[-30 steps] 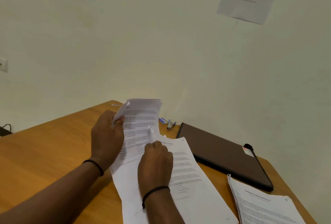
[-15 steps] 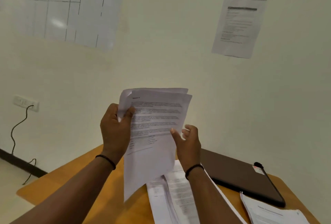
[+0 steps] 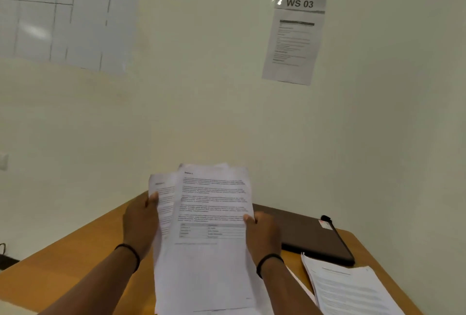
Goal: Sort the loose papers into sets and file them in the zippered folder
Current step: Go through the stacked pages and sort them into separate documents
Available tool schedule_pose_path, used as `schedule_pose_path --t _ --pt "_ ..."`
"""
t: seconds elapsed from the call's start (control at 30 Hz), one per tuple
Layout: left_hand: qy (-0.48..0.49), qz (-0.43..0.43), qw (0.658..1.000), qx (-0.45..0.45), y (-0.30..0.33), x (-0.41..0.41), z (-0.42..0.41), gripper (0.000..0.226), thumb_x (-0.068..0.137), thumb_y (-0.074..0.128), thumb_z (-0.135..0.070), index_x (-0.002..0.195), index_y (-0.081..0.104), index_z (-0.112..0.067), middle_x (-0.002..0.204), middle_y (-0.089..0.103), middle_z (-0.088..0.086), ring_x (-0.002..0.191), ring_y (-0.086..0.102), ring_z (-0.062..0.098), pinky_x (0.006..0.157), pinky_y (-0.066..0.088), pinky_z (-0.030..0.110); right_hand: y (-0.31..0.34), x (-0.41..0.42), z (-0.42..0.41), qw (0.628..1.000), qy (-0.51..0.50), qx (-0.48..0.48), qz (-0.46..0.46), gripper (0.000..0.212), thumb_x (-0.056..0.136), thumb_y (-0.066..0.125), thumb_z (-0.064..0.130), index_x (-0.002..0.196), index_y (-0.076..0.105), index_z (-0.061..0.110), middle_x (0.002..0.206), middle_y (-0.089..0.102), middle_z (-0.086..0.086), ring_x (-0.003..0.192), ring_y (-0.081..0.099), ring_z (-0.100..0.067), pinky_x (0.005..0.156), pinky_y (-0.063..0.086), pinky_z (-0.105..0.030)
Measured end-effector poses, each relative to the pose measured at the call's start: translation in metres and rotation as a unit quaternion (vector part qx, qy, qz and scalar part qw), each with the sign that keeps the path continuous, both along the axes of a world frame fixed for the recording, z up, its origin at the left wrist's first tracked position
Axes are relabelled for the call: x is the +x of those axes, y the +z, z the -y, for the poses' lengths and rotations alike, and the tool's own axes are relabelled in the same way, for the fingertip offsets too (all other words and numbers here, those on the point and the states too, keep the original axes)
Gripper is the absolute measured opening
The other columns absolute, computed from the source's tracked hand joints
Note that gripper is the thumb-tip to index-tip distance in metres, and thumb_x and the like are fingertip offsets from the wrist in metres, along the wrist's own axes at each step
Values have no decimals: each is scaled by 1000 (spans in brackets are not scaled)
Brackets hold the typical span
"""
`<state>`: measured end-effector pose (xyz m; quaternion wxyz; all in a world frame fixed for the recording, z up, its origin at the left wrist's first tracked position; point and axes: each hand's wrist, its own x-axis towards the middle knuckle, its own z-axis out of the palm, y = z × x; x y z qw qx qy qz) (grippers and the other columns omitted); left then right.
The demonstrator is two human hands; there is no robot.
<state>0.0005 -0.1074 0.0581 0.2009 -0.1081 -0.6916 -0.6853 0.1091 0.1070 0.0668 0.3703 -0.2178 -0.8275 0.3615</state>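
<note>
A bundle of printed white papers [image 3: 209,213] is held up over the wooden table [image 3: 83,246]. My left hand [image 3: 141,224] grips its left edge, thumb on a sheet that sticks out to the left. My right hand [image 3: 264,234] grips the right edge of the front sheet, thumb on the print. The dark brown zippered folder [image 3: 310,236] lies flat and closed on the table to the right, behind my right hand. Another stack of printed papers [image 3: 348,289] lies at the table's right front, below the folder.
The table stands against a pale wall. On the wall hang a sheet headed "WS 03" [image 3: 295,39] and a glossy grid chart [image 3: 60,12]. A wall socket [image 3: 3,161] sits at the far left. A dark cable [image 3: 2,249] shows at the left edge.
Both hands lifted the bundle off the table and now hold it by its two side edges. My right hand moved from the sheets' lower middle to the right edge. The view tilted up.
</note>
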Motion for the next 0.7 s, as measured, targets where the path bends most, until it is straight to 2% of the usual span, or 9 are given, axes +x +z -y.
schedule_pose_path --t 0.1,0.2,0.3,0.4,0.5,0.57,0.6,0.63,0.7 --pt "49 34 996 -71 -25 -17 -3 45 105 42 -25 64 42 -7 61 47 10 57 40 28 53 27 34 -6 1 -10 999 -43 12 12 42 100 47 19 59 41 19 62 52 5 55 46 -8 47 32 -21" --pt "91 83 984 -125 -50 -41 -5 41 105 43 -23 69 46 -4 66 50 14 59 43 29 54 31 36 -19 0 -21 998 -57 2 15 36 100 46 19 64 45 19 71 60 2 63 56 -13 51 39 -22" --pt "99 142 966 -190 -63 -51 -15 21 101 49 -21 96 55 -1 88 59 17 78 53 35 65 41 39 -31 -1 -36 997 -68 -16 25 31 99 45 21 69 49 18 77 65 2 68 62 -16 53 43 -24" --pt "152 194 907 -342 -66 -41 -27 40 91 65 -27 116 49 1 114 55 27 107 50 45 88 44 48 -37 6 -48 995 -91 -22 33 27 99 46 23 75 55 16 79 67 4 69 63 -14 53 43 -24" --pt "196 66 906 -370 -57 -22 -45 54 82 75 -26 121 50 3 122 50 29 114 45 47 96 38 53 -31 17 -57 994 -107 -29 13 27 99 47 23 75 54 15 78 65 4 67 59 -14 52 41 -25" --pt "139 -2 936 -322 -43 -6 -62 59 85 74 -33 126 51 2 125 54 25 115 49 43 94 41 49 -23 25 -61 993 -104 -46 -11 29 99 48 23 71 50 18 73 60 5 62 54 -12 51 37 -25" --pt "64 5 960 -273 -36 0 -75 61 86 72 -41 126 52 0 124 57 18 113 52 37 91 42 44 -19 32 -63 993 -100 -57 -23 30 99 49 23 69 49 19 72 60 6 62 53 -11 50 37 -25" --pt "-32 56 974 -218 -25 9 -85 63 84 71 -52 121 55 -3 116 60 10 104 55 29 86 42 38 -16 36 -65 993 -94 -64 -32 30 99 51 24 69 50 19 72 61 6 63 55 -12 51 37 -25" --pt "-219 153 955 -130 -10 25 -104 70 70 69 -75 96 63 -10 96 62 -4 86 57 19 81 42 34 -13 47 -72 992 -86 -78 -48 29 98 53 24 70 54 16 73 64 4 67 59 -14 53 41 -25"
